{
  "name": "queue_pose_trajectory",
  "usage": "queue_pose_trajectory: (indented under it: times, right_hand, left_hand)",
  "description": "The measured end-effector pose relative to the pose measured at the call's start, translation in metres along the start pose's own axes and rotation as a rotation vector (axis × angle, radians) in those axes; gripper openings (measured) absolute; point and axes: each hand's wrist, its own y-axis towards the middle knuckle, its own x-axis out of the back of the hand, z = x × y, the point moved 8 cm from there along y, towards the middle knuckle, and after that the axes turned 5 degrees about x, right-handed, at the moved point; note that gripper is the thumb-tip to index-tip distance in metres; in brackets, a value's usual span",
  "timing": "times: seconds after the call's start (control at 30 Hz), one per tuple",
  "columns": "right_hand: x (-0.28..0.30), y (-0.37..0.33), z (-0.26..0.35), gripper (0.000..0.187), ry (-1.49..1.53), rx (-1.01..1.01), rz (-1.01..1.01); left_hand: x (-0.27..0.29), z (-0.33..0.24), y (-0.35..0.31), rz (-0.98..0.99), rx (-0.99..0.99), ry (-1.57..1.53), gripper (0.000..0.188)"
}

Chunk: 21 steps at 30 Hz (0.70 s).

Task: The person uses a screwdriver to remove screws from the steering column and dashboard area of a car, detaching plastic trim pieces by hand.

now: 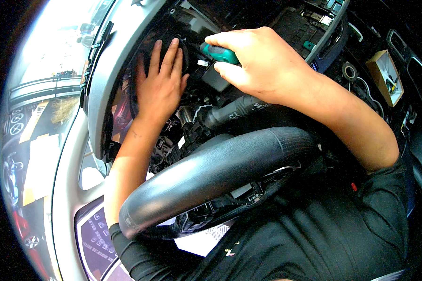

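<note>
Behind the steering wheel [206, 173], my left hand [162, 84] lies with its fingers stretched out over a dark, glossy instrument cluster [136, 93] in the opened dashboard. To its right, my right hand [267, 63] is closed around the green and black handle of a screwdriver [224, 54]. The tool's shaft and tip cannot be made out against the dark dash. Just below the right hand, a black steering-column stalk [239, 108] sticks out. Bare metal and black column parts [185, 114] show between the left forearm and the stalk.
The windshield [37, 117] curves along the left, beside the grey dashboard edge [101, 107]. An open dash cavity [295, 28] lies at the upper right. On the right are a cardboard box [384, 77] with small items in it, a tape roll [349, 71] and a white cable [373, 100].
</note>
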Motion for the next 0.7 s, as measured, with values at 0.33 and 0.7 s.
queue_pose_trajectory:
  times: [0.33, 0.7]
  right_hand:
    - [-0.029, 0.009, 0.027, 0.047, -0.231, 0.19, 0.332]
    - [0.012, 0.0, 0.067, 0.028, -0.241, 0.551, 0.02]
  left_hand:
    - [0.041, -0.007, 0.012, -0.23, -0.135, -0.534, 0.062]
    - [0.038, -0.01, 0.037, -0.252, -0.305, -0.709, 0.03]
